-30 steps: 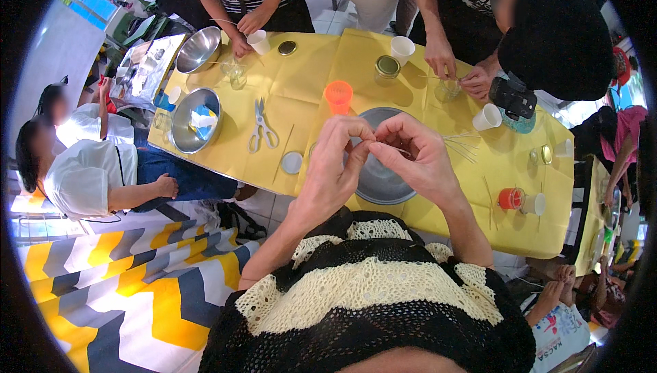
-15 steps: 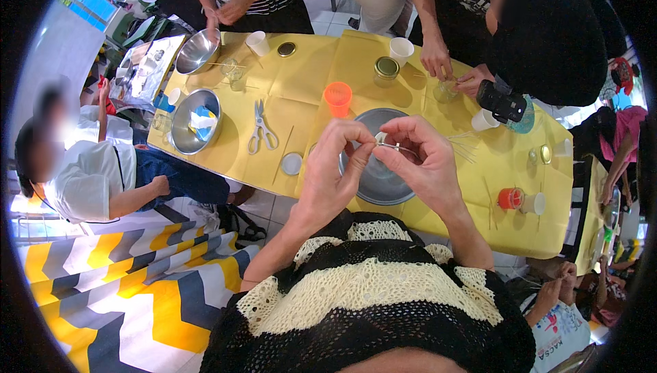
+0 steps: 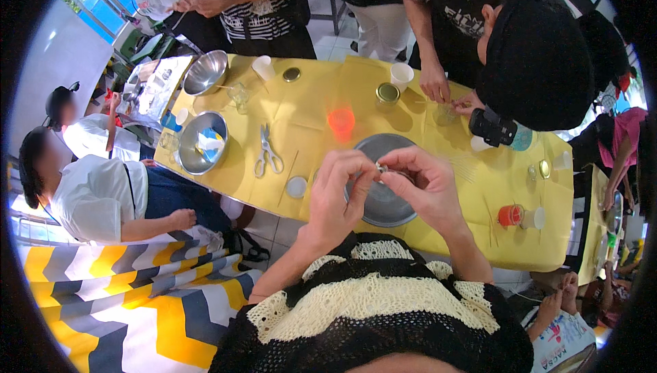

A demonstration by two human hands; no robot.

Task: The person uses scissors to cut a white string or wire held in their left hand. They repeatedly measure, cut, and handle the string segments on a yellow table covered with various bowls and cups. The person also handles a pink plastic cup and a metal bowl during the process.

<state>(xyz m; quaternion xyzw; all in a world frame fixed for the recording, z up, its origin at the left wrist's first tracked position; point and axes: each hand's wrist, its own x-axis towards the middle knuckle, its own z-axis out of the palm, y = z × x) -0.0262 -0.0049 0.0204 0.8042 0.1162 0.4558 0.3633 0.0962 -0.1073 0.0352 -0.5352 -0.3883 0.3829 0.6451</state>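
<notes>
Both of my hands are raised over a grey metal basin [image 3: 389, 203], fingertips almost meeting. Pinched between them is a small silvery piece [image 3: 381, 168]; a thin pale string seen with it earlier is mostly hidden by my fingers. My left hand [image 3: 337, 191] has its thumb and forefinger closed at the left end of the piece. The thumb and forefinger of my right hand [image 3: 431, 185] close on its right side. Beyond the basin stands an orange cup [image 3: 341, 124].
Scissors [image 3: 267, 151], a thin stick [image 3: 288, 178] and a white lid [image 3: 296, 187] lie left. Metal bowls [image 3: 203, 142] [image 3: 206, 73] stand farther left. A gold-lidded jar [image 3: 387, 94] and white cup [image 3: 402, 76] stand beyond; a red jar [image 3: 510, 215] is right. A co-worker's hands [image 3: 438, 92] work opposite.
My fingertips have closed in around the small piece, and less of the pale string shows. The view has tilted up, so the table sits lower. The person opposite leans farther over the table.
</notes>
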